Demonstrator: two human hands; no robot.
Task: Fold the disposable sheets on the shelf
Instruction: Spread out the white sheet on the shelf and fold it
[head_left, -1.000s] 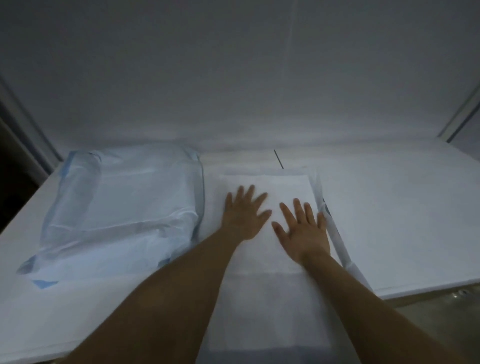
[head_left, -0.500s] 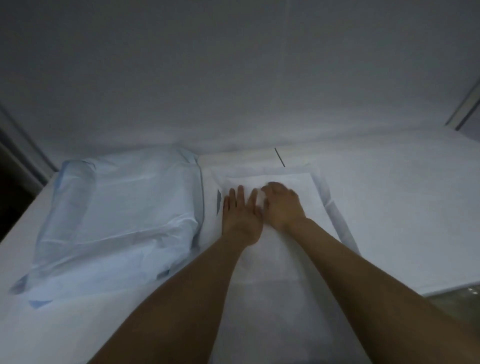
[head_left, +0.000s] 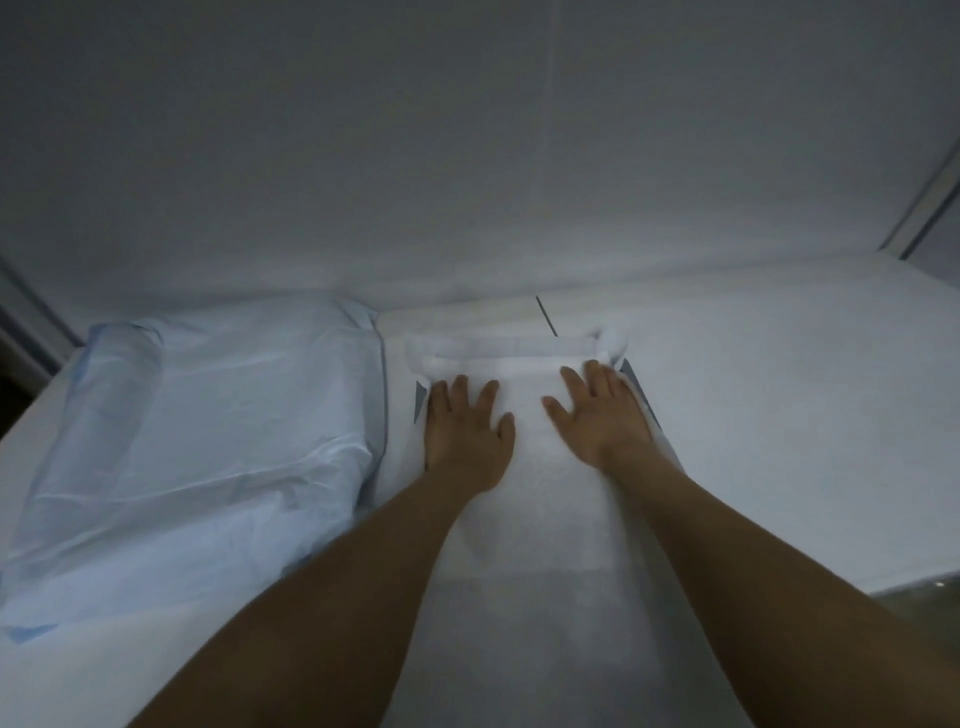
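A white sheet (head_left: 540, 483) lies flat on the white shelf (head_left: 779, 415), in the middle of the view. It runs from near the back wall (head_left: 467, 156) down toward the front edge, where it goes out of view. Its far end is rolled or folded over into a small thick strip (head_left: 514, 347). Little dark corners peek out at both sides of it.

Both hands lie flat on top of the sheet, palms down. The left hand (head_left: 465, 431) rests near the sheet's left edge. Its fingers are straight and close together, and the thumb points toward the middle. The right hand (head_left: 597, 415) rests near the sheet's right edge. Its fingers are straight and spread a little. The two hands are near each other but do not touch. Neither hand grips anything; they only press on the sheet.

To the left, a pile of light blue sheets (head_left: 197, 441) sits on the shelf. It is crinkly and puffy. Its right edge lies just beside the white sheet.
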